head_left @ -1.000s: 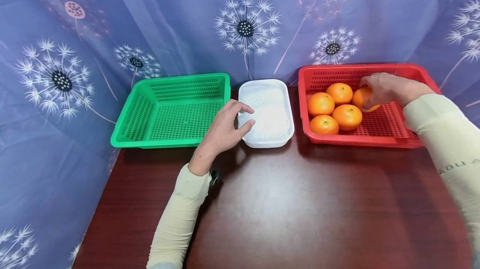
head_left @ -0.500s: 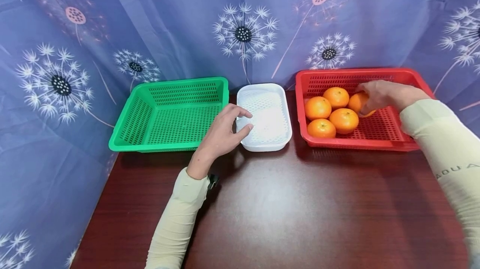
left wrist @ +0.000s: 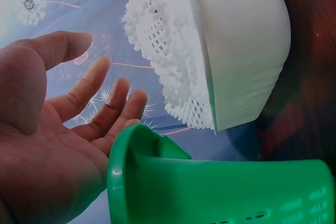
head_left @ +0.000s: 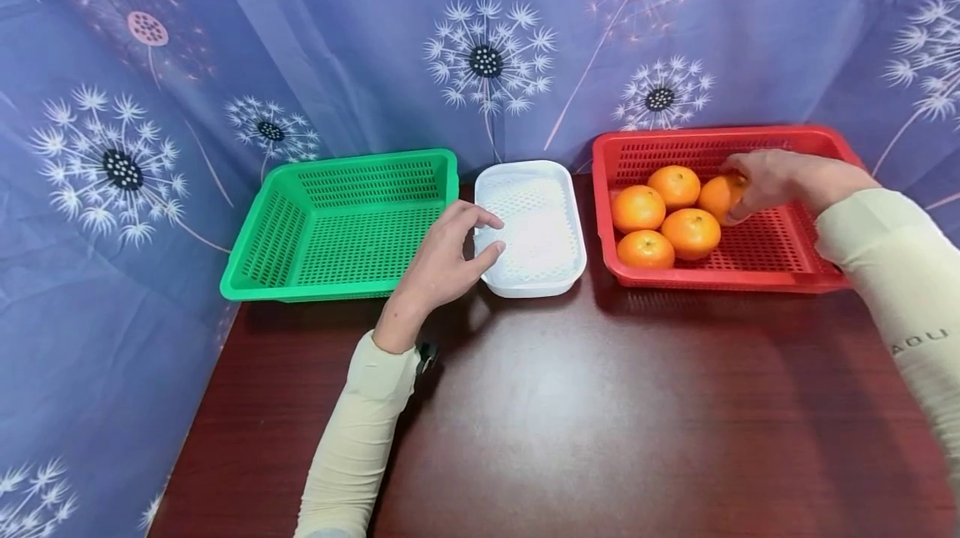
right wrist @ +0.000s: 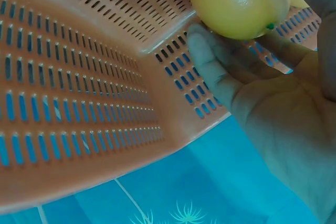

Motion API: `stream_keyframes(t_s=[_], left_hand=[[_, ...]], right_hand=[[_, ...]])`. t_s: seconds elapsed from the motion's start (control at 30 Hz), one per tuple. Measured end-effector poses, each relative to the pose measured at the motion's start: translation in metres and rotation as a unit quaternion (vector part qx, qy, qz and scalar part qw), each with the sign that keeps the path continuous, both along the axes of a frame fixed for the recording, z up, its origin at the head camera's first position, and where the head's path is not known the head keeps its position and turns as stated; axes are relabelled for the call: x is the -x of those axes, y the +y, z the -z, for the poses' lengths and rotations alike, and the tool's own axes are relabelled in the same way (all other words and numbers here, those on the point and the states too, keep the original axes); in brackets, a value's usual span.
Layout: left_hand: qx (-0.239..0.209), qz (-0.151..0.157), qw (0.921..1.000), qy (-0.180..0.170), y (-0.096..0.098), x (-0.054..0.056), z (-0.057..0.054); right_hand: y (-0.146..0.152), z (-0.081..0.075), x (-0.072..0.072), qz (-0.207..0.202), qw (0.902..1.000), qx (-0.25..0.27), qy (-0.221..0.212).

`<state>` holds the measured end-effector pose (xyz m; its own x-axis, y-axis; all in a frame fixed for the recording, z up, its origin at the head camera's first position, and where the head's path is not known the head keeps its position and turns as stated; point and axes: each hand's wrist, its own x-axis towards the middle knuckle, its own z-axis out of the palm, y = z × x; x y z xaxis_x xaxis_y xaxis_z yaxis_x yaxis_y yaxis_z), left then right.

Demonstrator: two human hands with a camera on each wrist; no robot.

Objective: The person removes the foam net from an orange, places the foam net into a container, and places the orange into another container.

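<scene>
In the head view, several oranges (head_left: 690, 233) sit together at the left end of the red basket (head_left: 750, 278). My right hand (head_left: 776, 178) is inside that basket, fingers and thumb spread at the near side of one orange (head_left: 720, 196). The right wrist view has that orange (right wrist: 239, 1) mostly beyond the fingertips, the palm apart from it. My left hand (head_left: 446, 254) hovers loosely, thumb and fingers parted with nothing between them, by the right end of the green basket (head_left: 337, 284) and the white basket (head_left: 532, 288). Its bare palm (left wrist: 58, 166) shows in the left wrist view.
The three baskets stand in a row at the back of the dark brown table (head_left: 570, 421). Behind them hangs a blue curtain (head_left: 375, 46) with dandelion prints. No fruit shows in the green basket or on the white basket's mesh insert.
My right hand has drawn back slightly to the right, and more of the orange's left side shows beyond its fingertips. My left hand has held its place. The head view has shifted a little.
</scene>
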<state>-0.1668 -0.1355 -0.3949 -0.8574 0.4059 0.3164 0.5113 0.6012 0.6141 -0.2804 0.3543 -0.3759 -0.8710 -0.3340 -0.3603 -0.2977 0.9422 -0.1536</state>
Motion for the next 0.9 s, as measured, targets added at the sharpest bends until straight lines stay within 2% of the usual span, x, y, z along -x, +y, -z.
stream_keyframes(t_s=[0.3, 0.6, 0.73, 0.9], left_hand=[[-0.006, 0.006, 0.9999, -0.011, -0.004, -0.005, 0.003], [-0.008, 0.005, 1.0000, -0.001, -0.005, -0.002, 0.001], [-0.009, 0.007, 0.9999, 0.006, -0.002, 0.001, -0.002], [-0.007, 0.008, 0.9999, 0.003, -0.003, 0.001, -0.001]], right_hand=[[-0.005, -0.005, -0.011, -0.008, 0.9995, 0.029, 0.010], [-0.006, -0.027, -0.015, 0.006, 0.9994, 0.022, 0.027], [-0.006, -0.034, -0.019, 0.006, 0.9987, 0.025, 0.044], [-0.011, -0.033, -0.026, 0.002, 0.9953, 0.050, 0.083]])
